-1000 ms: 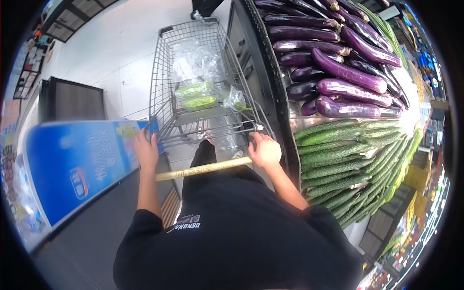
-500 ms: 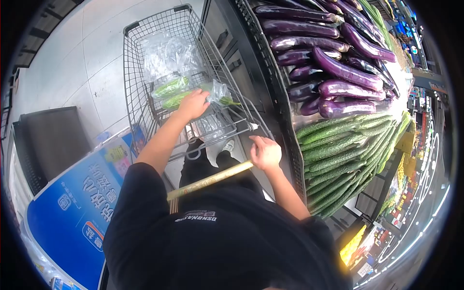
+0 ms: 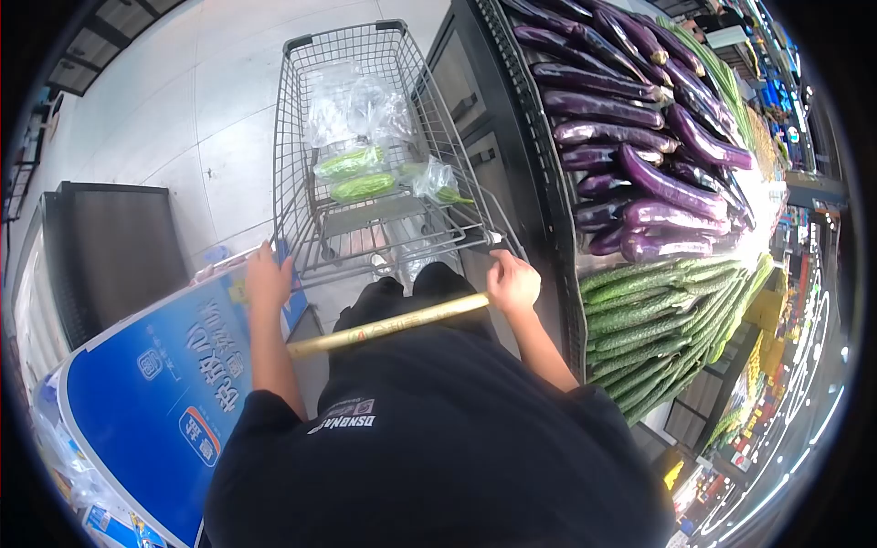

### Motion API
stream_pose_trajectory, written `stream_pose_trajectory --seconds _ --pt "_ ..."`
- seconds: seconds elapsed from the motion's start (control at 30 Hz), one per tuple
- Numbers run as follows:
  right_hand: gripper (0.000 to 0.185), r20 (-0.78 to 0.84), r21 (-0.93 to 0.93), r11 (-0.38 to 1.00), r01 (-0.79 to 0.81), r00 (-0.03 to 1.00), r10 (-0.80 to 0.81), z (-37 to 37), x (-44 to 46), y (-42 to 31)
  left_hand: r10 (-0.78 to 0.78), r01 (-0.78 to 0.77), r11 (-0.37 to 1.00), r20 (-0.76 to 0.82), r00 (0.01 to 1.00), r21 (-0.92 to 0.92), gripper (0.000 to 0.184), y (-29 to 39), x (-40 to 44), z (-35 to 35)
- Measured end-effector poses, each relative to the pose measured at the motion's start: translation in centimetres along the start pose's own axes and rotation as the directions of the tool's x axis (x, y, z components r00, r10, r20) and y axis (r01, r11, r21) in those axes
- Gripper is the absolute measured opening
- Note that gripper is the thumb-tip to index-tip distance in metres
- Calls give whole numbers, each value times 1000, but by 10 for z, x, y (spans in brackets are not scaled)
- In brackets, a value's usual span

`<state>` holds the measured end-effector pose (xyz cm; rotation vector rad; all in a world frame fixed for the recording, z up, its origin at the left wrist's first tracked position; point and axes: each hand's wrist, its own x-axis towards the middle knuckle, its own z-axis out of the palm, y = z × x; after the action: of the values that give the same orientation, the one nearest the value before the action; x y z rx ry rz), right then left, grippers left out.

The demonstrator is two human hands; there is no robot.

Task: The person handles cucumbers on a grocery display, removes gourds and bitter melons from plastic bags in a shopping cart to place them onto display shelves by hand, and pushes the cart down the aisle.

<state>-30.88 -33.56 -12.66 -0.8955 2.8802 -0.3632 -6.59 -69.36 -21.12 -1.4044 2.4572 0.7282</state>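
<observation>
My right hand (image 3: 513,281) is closed at the right end of the shopping cart's yellow handle (image 3: 388,326). My left hand (image 3: 268,276) is off the handle, beside the left rear of the cart, thumb apart from the fingers and nothing seen in it. Inside the wire shopping cart (image 3: 285,137) lie two light-green, elongated vegetables (image 3: 363,188) that look like bitter melons, seemingly bagged. To their right a clear plastic bag (image 3: 433,180) holds something green with a stem. More crumpled clear bags (image 3: 352,105) fill the far end.
Right of the cart, a black-edged produce stand holds purple eggplants (image 3: 607,110) and long ridged cucumbers (image 3: 649,310). A blue sign panel (image 3: 137,393) and a dark box-like stand (image 3: 119,256) are on the left. Pale tiled floor (image 3: 219,100) stretches ahead.
My left hand has left the bagged green vegetables and moved back and left, out of the cart. My right hand stays at the handle's right end.
</observation>
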Motion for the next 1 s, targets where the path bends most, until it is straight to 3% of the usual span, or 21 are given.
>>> stream_pose_trajectory --seconds 0.13,0.2,0.3,0.33,0.63,0.67,0.8,1.0 --pt "16 0 -12 1000 -13 1000 13 11 32 -16 -193 199 980 176 965 -17 47 -29 1 -13" --pt "16 24 -24 1000 -20 1000 21 14 51 -24 -197 231 966 242 950 -119 41 -50 30 -2" --pt "16 57 -27 999 -38 998 40 17 76 -36 -98 132 967 163 982 -218 36 -48 57 -12" --pt "16 66 -26 999 -36 997 38 18 87 -40 -213 274 936 268 940 -219 36 -32 66 -31" --pt "23 175 -13 998 -61 983 62 31 194 -84 -140 197 955 250 958 -221 37 -44 199 -49" --pt "23 198 -9 997 -73 977 73 34 207 -87 -111 168 939 198 974 -300 28 -46 216 -47" --pt "27 245 -50 995 -90 964 99 46 263 -101 -162 245 931 298 941 -270 32 -10 262 -94" --pt "28 351 -55 993 -100 930 113 62 347 -122 -149 225 940 284 947 -256 30 8 360 -119"
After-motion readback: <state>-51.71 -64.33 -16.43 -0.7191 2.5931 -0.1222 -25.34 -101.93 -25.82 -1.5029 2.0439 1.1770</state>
